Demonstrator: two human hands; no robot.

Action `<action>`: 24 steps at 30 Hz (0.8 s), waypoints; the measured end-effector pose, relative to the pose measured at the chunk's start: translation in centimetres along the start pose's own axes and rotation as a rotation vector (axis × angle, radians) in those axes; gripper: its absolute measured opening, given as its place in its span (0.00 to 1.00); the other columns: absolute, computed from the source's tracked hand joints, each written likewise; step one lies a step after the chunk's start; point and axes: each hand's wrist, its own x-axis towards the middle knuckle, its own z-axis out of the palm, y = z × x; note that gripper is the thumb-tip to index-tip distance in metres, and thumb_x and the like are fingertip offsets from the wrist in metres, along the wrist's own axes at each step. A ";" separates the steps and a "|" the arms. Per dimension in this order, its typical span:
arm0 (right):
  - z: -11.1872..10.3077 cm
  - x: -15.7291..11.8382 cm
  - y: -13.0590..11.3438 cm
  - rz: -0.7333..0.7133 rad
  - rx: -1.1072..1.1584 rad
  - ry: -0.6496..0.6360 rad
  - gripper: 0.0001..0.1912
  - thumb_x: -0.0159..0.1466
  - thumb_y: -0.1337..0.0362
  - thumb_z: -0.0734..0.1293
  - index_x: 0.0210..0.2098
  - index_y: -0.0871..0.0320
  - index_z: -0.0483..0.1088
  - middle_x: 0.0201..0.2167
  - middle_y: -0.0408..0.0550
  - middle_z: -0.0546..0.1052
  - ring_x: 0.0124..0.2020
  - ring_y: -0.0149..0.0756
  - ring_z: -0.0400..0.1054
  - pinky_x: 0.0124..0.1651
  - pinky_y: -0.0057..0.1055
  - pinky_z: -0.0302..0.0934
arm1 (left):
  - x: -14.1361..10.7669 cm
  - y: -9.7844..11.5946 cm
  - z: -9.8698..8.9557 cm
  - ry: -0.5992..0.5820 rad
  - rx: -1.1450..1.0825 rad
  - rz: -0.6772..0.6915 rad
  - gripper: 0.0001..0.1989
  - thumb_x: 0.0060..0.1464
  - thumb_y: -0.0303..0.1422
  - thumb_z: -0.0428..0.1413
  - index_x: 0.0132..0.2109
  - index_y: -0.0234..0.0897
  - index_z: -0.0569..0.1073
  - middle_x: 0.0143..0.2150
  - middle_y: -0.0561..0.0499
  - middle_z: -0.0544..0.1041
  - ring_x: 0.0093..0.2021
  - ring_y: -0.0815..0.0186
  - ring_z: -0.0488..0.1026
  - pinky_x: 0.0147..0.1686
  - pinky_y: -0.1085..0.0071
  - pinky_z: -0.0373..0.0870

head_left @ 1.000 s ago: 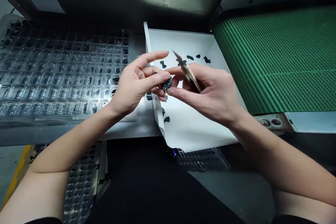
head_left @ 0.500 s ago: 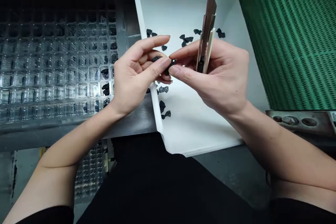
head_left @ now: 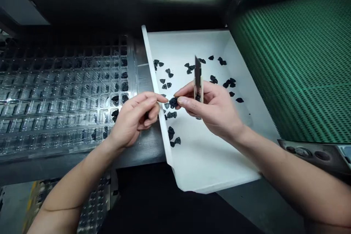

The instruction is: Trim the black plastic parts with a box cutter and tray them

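1. Since half a second before, both hands had dropped lower in the view and drawn slightly apart, and the knife blade that had loomed large looked smaller and stood upright.
2. Pinched between thumb and forefinger of the right hand (head_left: pixel 214 111) was a small black part (head_left: pixel 173 102), held over the left side of the white tray (head_left: pixel 208 161); its shape was too small to make out.
3. That same hand also gripped a utility knife (head_left: pixel 197 80) against the palm, blade up; the handle's lower end was hidden by the fingers.
4. Curled narrow, the left hand (head_left: pixel 134 120) had its forefinger reaching to just beside the part; something dark showed between its fingers, but whether it held anything could not be told.
5. Black scraps (head_left: pixel 171 131) lay scattered in the tray, mostly along its left wall and far end; the near half lay bare and white.
6. Left of the tray sat a clear compartment tray (head_left: pixel 63 98) on the table (head_left: pixel 142 153), a few cells holding dark parts, its left edge cut off by the frame.
7. A green belt (head_left: pixel 296 65) ran close along the tray's right side, its far end in shadow.
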 end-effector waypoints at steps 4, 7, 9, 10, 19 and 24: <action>0.4 0.0 -0.2 0.040 0.047 -0.055 0.15 0.67 0.54 0.86 0.42 0.57 0.85 0.35 0.49 0.83 0.38 0.36 0.77 0.34 0.31 0.69 | -0.4 -0.6 -0.2 -0.058 0.076 0.043 0.14 0.74 0.42 0.67 0.48 0.34 0.84 0.27 0.54 0.74 0.23 0.76 0.58 0.21 0.81 0.53; 0.5 -0.2 -0.5 0.085 0.092 -0.066 0.15 0.65 0.55 0.87 0.41 0.57 0.85 0.35 0.47 0.83 0.34 0.32 0.74 0.31 0.28 0.65 | -0.8 -0.8 -0.3 -0.011 0.250 0.145 0.14 0.70 0.39 0.72 0.55 0.37 0.85 0.36 0.48 0.84 0.31 0.72 0.73 0.30 0.79 0.69; 0.5 -0.3 -0.6 0.123 0.117 -0.068 0.14 0.64 0.57 0.87 0.40 0.57 0.85 0.35 0.46 0.83 0.30 0.28 0.69 0.28 0.26 0.60 | -1.0 -0.8 -0.3 0.022 0.331 0.223 0.16 0.67 0.36 0.75 0.58 0.38 0.86 0.41 0.47 0.86 0.40 0.67 0.82 0.41 0.76 0.78; 0.5 -0.3 -0.7 0.135 0.124 -0.071 0.14 0.64 0.58 0.87 0.40 0.58 0.85 0.35 0.46 0.83 0.28 0.27 0.66 0.27 0.26 0.58 | -1.0 -0.8 -0.3 0.012 0.329 0.244 0.16 0.67 0.35 0.74 0.58 0.39 0.87 0.42 0.47 0.87 0.42 0.65 0.84 0.44 0.74 0.80; 1.0 -0.9 -0.7 0.195 0.221 -0.072 0.11 0.63 0.63 0.87 0.39 0.58 0.85 0.32 0.45 0.83 0.24 0.24 0.60 0.23 0.24 0.51 | -0.4 -2.2 -0.7 0.041 0.238 0.358 0.16 0.58 0.30 0.80 0.53 0.46 0.93 0.42 0.50 0.88 0.33 0.74 0.78 0.39 0.80 0.79; 1.4 -1.2 -0.7 0.218 0.246 -0.075 0.12 0.63 0.63 0.87 0.39 0.58 0.84 0.32 0.45 0.83 0.24 0.23 0.61 0.24 0.22 0.53 | -0.3 -3.1 -0.7 0.053 0.215 0.398 0.14 0.59 0.30 0.79 0.50 0.48 0.93 0.42 0.51 0.88 0.33 0.74 0.78 0.37 0.79 0.79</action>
